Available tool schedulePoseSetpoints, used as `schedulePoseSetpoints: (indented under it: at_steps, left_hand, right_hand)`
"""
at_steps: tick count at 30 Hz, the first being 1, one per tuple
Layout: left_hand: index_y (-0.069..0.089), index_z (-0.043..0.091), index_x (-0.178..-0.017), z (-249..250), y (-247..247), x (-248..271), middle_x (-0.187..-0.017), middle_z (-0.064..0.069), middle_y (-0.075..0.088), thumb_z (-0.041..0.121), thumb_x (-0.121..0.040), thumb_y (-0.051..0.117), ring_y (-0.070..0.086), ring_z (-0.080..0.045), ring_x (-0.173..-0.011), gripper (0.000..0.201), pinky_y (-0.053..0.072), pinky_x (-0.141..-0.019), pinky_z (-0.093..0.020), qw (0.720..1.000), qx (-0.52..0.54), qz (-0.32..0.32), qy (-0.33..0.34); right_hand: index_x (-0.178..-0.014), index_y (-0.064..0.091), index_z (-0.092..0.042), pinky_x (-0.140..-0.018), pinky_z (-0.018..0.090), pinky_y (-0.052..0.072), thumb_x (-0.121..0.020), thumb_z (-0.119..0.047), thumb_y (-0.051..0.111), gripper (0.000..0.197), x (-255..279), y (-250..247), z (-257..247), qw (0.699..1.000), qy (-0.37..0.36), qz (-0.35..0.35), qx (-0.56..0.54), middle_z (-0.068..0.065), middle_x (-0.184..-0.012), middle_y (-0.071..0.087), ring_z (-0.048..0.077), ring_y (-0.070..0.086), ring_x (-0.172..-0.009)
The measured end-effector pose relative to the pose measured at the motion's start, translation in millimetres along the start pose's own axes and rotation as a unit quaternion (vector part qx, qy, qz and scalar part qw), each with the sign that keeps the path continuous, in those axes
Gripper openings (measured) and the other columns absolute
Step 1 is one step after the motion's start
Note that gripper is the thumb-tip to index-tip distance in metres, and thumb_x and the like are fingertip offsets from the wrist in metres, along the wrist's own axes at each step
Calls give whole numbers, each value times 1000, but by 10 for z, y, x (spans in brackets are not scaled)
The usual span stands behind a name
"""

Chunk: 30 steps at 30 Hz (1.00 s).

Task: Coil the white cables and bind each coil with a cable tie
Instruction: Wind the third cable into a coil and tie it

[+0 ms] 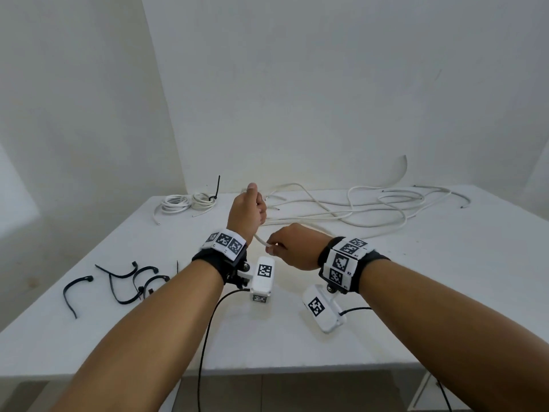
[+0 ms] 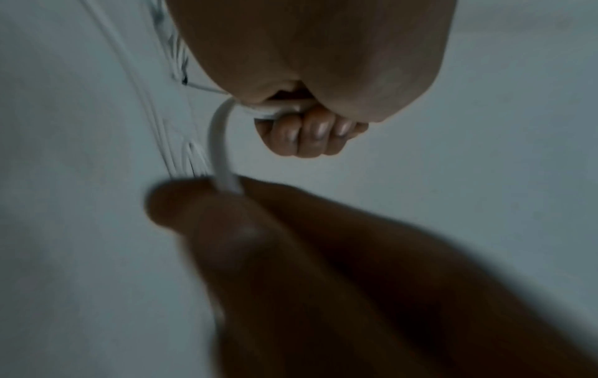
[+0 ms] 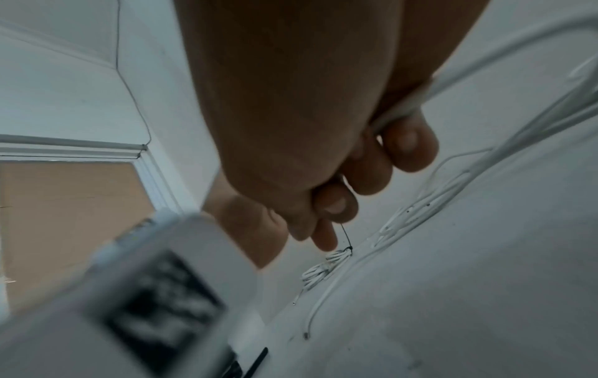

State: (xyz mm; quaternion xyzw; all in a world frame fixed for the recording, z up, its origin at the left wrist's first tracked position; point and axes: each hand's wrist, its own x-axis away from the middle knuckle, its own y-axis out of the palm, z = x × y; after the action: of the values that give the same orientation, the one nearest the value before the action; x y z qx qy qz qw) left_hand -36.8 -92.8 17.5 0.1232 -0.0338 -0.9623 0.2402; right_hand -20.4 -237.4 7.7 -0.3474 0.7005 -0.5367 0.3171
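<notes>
A loose white cable [image 1: 259, 238] runs between my two hands above the middle of the white table [image 1: 386, 307]. My left hand [image 1: 249, 209] is raised in a fist, its fingers [image 2: 310, 133] curled round the cable [image 2: 219, 145]. Just below and to the right, my right hand [image 1: 289, 245] pinches the same cable, its fingertips [image 2: 246, 225] dark and blurred in the left wrist view. In the right wrist view the cable [image 3: 401, 104] passes under my curled right fingers [image 3: 372, 163]. The rest of the cable trails back into a tangle of loose white cables [image 1: 371, 209].
A coiled white cable bound with a black tie [image 1: 190, 200] lies at the back left, also seen as the bound coil [image 3: 327, 266]. Several black cable ties [image 1: 124, 281] lie at the left of the table. A white wall stands right behind the table.
</notes>
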Motion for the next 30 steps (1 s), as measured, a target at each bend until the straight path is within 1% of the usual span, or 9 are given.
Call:
schedulePoseSetpoints:
  at_steps: [2, 5, 8, 10, 12, 15, 17, 22, 30]
  left_hand:
    - [36, 15, -64, -69, -67, -28, -52, 1, 31, 34, -103, 33, 28, -14, -43, 44, 24, -49, -27, 993, -110, -22, 19]
    - [41, 15, -61, -122, -93, -3, -52, 3, 42, 37, -104, 35, 38, -12, -44, 49, 32, -54, -28, 955, -278, -101, 34]
    - [54, 12, -72, -97, -82, 26, -66, 0, 55, 38, -102, 38, 49, -14, -60, 42, 38, -65, -31, 905, -391, -165, 27]
    - [58, 3, -86, -57, -79, 68, -69, -6, 57, 28, -99, 36, 50, -12, -56, 36, 38, -62, -29, 875, -431, -220, 20]
    - [53, 2, -84, -13, -67, 123, -58, -5, 53, 26, -103, 28, 45, -10, -42, 39, 36, -53, -25, 879, -399, -261, -5]
    - [39, 13, -70, 15, -23, 214, -52, -1, 35, 48, -105, 18, 29, -13, -40, 54, 26, -44, -21, 919, -282, -270, -62]
    - [32, 18, -67, 15, 2, 259, -53, 2, 26, 54, -103, 22, 21, -11, -42, 52, 19, -43, -18, 931, -225, -270, -96]
    - [17, 22, -67, 36, -65, 334, -59, 2, 14, 50, -90, 46, 12, -12, -48, 46, 13, -43, -16, 928, -150, -330, -91]
    - [25, 24, -58, 243, -112, 470, -45, 8, 19, 44, -88, 56, 15, -6, -37, 47, 10, -41, -16, 939, 57, -330, -71]
  right_hand:
    - [-112, 67, -16, -78, 39, 52, -103, -34, 42, 32, 24, -36, -20, 1000, -15, 4, 16, 2, -96, 68, 22, 60, -88]
    - [-109, 69, -21, -75, 36, 52, -100, -35, 47, 28, 32, -117, -5, 999, -23, 24, 13, -3, -90, 66, 18, 61, -83]
    - [-93, 68, -29, -70, 31, 46, -95, -35, 57, 13, 39, -235, 41, 998, -30, 46, -10, -13, -75, 55, 14, 56, -77]
    - [-79, 63, -35, -68, 30, 46, -89, -36, 65, 10, 49, -328, 108, 997, -36, 65, -31, -17, -71, 55, 12, 56, -75]
    - [-77, 65, -31, -68, 32, 51, -84, -37, 70, 11, 55, -418, 182, 995, -38, 86, -47, -14, -73, 61, 10, 58, -73]
    - [-78, 70, -22, -61, 21, 46, -82, -30, 77, 11, 74, -538, 261, 988, -51, 117, -90, -13, -67, 62, 3, 56, -63]
    - [-75, 70, -22, -56, 12, 39, -79, -26, 81, 13, 95, -604, 295, 982, -51, 135, -123, -16, -60, 60, 0, 53, -57]
    - [-77, 74, -24, -64, 24, 47, -79, -33, 78, 10, 96, -666, 379, 973, -57, 147, -171, -6, -72, 71, 12, 60, -66]
    - [-89, 78, -16, -50, 12, 33, -91, -30, 69, 16, 83, -637, 576, 935, -4, 232, -268, -13, -50, 50, 5, 40, -46]
